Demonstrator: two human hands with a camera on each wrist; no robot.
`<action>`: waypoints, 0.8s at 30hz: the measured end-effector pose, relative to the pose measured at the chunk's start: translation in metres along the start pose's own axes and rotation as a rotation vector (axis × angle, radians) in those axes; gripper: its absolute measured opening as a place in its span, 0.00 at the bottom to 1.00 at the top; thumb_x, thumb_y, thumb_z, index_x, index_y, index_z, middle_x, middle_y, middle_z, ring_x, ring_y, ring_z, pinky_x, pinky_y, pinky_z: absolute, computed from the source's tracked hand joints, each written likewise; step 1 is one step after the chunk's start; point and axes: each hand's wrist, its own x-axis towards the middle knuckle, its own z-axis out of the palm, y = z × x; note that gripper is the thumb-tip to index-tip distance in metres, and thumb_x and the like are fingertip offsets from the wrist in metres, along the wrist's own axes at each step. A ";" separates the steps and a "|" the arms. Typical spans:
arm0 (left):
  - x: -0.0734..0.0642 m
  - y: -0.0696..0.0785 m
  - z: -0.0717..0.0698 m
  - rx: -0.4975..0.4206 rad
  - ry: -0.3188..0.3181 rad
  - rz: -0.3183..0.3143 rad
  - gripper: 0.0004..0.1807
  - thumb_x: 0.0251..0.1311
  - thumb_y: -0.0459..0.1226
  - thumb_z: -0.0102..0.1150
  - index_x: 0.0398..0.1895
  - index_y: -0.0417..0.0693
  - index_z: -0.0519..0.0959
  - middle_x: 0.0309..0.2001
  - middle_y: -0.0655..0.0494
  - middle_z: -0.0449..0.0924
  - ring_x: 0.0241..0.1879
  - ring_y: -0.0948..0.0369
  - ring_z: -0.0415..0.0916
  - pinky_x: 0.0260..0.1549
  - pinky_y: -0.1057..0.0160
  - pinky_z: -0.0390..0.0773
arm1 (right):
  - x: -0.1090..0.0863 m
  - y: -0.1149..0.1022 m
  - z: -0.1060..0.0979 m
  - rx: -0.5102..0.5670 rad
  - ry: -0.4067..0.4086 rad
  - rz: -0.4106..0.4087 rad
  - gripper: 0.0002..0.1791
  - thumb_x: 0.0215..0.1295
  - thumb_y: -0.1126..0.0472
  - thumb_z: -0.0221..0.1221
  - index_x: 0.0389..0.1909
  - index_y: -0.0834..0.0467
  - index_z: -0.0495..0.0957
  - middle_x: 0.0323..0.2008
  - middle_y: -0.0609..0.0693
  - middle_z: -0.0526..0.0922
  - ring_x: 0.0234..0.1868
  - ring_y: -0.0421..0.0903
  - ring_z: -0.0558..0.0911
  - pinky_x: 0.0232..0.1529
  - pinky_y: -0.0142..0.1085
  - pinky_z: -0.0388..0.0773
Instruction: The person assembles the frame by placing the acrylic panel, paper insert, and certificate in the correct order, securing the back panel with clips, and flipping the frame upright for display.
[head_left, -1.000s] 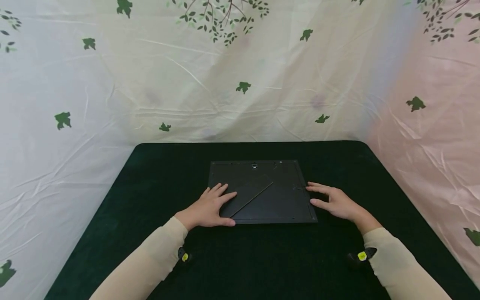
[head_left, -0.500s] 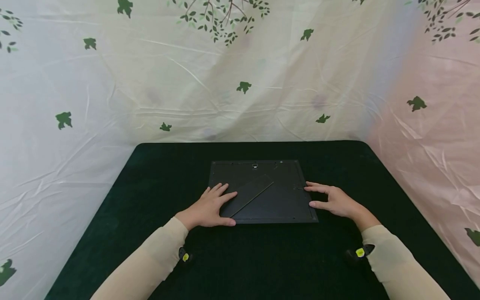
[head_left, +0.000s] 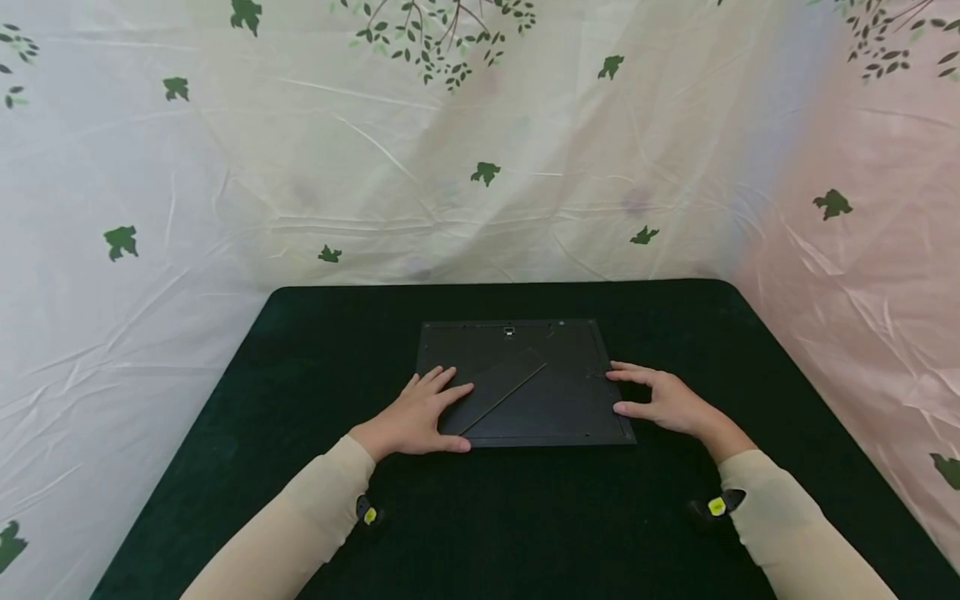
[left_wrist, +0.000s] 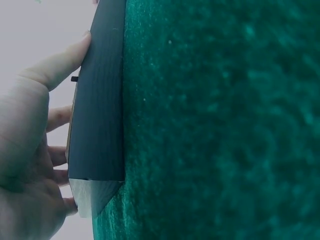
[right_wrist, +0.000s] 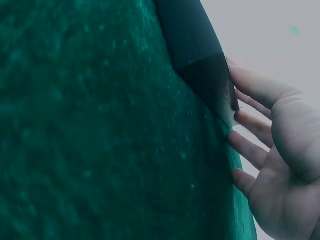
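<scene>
I am viewing a flat, black, rectangular frame-like panel (head_left: 562, 408) that is lying on the dark green, cloth-covered desk (head_left: 525, 517), near the far edge and between the two rounded far corners. A small metal hanger (head_left: 509, 332) and a thin diagonal line (head_left: 502, 400) are facing up, so I am reading this side as its back.

The left hand (head_left: 416, 414) is resting, fingers spread, on the panel's corner towards the desk's near and left edges, its thumb reaching the near rim. It is clasping nothing; I am judging the spread to be steadying the panel. The right hand (head_left: 671, 403) is gripping nothing, relaxed fingers lying at the rim facing the desk's right edge, probably bracing opposite. I cannot tell whether every fingertip is touching.

The cloth is showing a fine nap. A pale, wrinkled fabric curtain with green leaf prints (head_left: 420, 167) is hanging beyond the far edge and along both sides, turning pinkish past the right edge.
</scene>
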 end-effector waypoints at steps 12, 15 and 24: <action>0.000 0.002 0.000 -0.004 0.004 -0.004 0.51 0.50 0.71 0.54 0.75 0.63 0.55 0.76 0.47 0.42 0.75 0.48 0.36 0.68 0.41 0.39 | -0.001 -0.008 0.001 0.000 0.009 0.005 0.36 0.63 0.44 0.61 0.70 0.50 0.64 0.72 0.60 0.57 0.71 0.65 0.54 0.61 0.66 0.54; 0.000 0.002 0.000 -0.005 -0.001 -0.007 0.51 0.50 0.71 0.54 0.75 0.63 0.55 0.76 0.48 0.42 0.75 0.48 0.36 0.68 0.41 0.39 | 0.000 -0.006 -0.001 0.002 0.029 0.009 0.36 0.65 0.44 0.59 0.71 0.52 0.62 0.71 0.60 0.58 0.70 0.64 0.56 0.61 0.65 0.56; 0.001 0.001 -0.001 -0.007 -0.003 -0.003 0.51 0.49 0.71 0.54 0.75 0.63 0.55 0.76 0.47 0.43 0.75 0.48 0.36 0.68 0.41 0.40 | 0.024 -0.005 -0.007 -0.128 0.146 0.037 0.38 0.68 0.39 0.52 0.71 0.58 0.60 0.71 0.59 0.59 0.69 0.61 0.60 0.62 0.61 0.60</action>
